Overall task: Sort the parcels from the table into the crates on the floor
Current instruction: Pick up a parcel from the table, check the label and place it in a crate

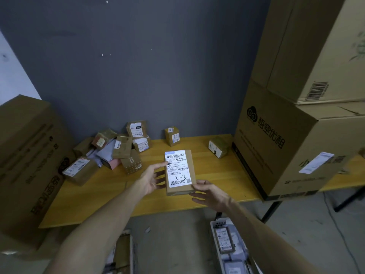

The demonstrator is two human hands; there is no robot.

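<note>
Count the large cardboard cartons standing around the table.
3. One carton stands at the table's left end, one printed carton sits on the table's right end, and a third is stacked on top of it. Others may lie outside the view.

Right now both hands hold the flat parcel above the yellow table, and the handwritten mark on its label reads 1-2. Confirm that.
Not quite. The head view shows the left hand and right hand holding the flat parcel above the yellow table, but its handwritten mark reads 3-3, not 1-2.
</note>
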